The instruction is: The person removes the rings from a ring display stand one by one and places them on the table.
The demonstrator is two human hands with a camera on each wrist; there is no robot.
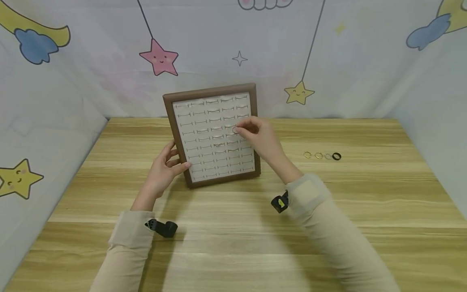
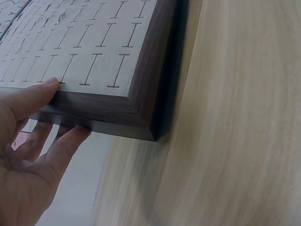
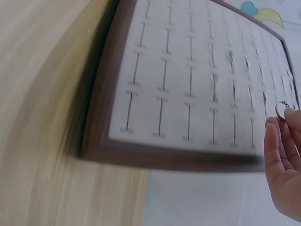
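Left hand (image 1: 164, 168) grips the brown wooden-framed ring tray (image 1: 214, 136), tilted upright at frame centre, its white pad slotted in rows. Right hand (image 1: 260, 137) pinches a small silver ring (image 1: 235, 130) against it.

Hidden and unclear parts around the ring tray

The ring tray (image 1: 211, 136) is cut off by the frame edges in both wrist views, so only a corner shows in each. The small ring (image 1: 235, 130) at the right hand (image 1: 260, 138) is too tiny in the head view to tell its make, and that hand's fingers cover part of it. The left hand (image 1: 165, 167) hides the tray's lower left edge. The four rings (image 1: 322, 155) to the tray's right are too small to tell apart in detail.
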